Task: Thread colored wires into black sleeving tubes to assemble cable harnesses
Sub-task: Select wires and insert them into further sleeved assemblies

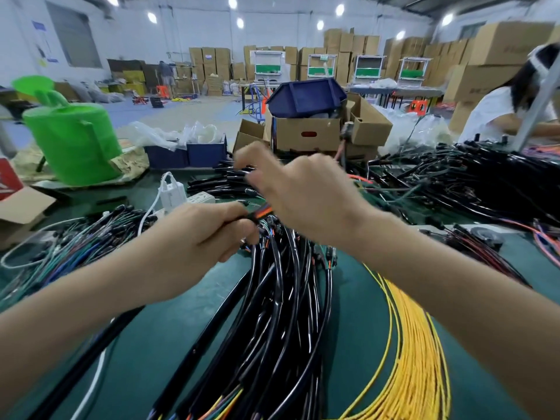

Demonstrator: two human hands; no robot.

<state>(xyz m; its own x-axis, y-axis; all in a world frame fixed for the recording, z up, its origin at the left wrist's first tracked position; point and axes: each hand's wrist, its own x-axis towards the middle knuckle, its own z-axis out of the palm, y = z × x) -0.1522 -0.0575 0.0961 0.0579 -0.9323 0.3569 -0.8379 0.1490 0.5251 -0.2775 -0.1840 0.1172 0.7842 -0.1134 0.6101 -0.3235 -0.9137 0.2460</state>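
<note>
Hands meet over tabletop (pixel 357 328): left hand (pixel 200 237) grips black sleeving tube (pixel 246 219) near its mouth, likely steadying it; right hand (pixel 303 192), just beyond, blurred (grip cannot be told), seemingly working orange wires (pixel 264 211) there. Sleeved cables (pixel 281 298) heaped beneath both.

Factory workshop, stacked cardboard boxes (pixel 342 53), cable heaps on green workbench (pixel 181 328), high ceiling lights (pixel 232 2)

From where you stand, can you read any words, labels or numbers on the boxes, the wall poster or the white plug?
No text here is legible.
Blue-and-white paper wall poster: too blurred to read.
Brown cardboard boxes at right: faint print, illegible.
White plastic plug adapter: grey mark, too small to read.
Red sign at left edge: white marks, cut off by the frame.
</note>
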